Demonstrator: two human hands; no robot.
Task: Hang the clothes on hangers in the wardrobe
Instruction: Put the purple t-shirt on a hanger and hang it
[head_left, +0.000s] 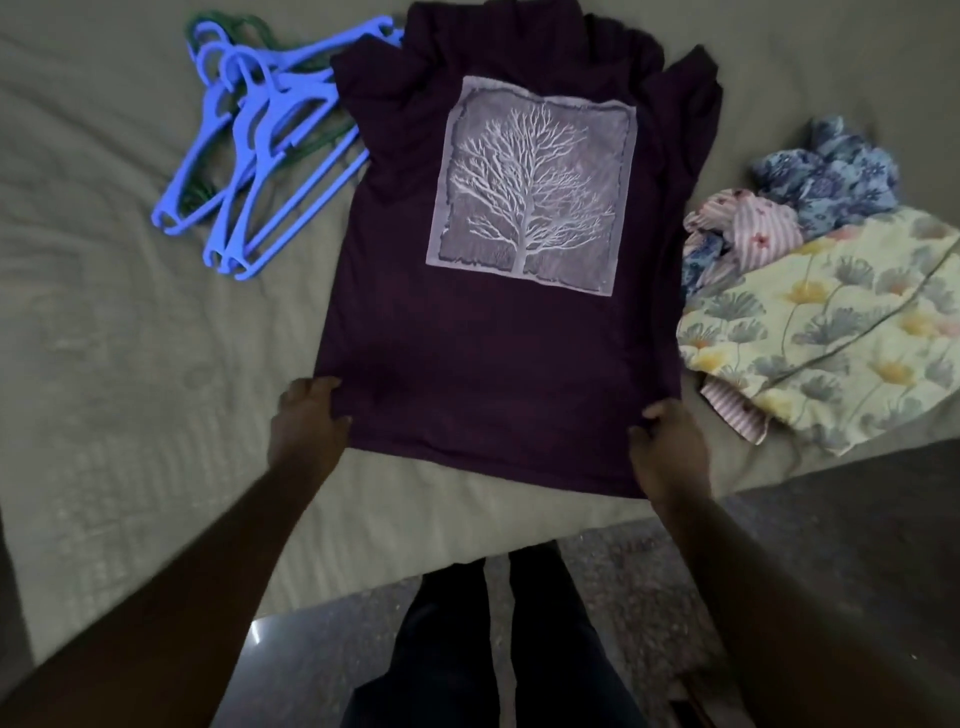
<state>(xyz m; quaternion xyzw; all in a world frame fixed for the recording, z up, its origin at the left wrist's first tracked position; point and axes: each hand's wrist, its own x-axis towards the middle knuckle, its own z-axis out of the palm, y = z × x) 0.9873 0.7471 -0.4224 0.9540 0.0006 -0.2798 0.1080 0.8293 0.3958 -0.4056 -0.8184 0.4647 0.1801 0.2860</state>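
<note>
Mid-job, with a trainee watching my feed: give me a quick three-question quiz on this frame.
1. True or false: the blue hangers lie on the bed, left of the purple T-shirt.
2. What do the left hand and right hand grip? A) a blue hanger B) the T-shirt's bottom hem C) the T-shirt's collar
3. Fill in: the pile of floral clothes lies to the T-shirt's ____.
Key: 1 true; 2 B; 3 right.
</note>
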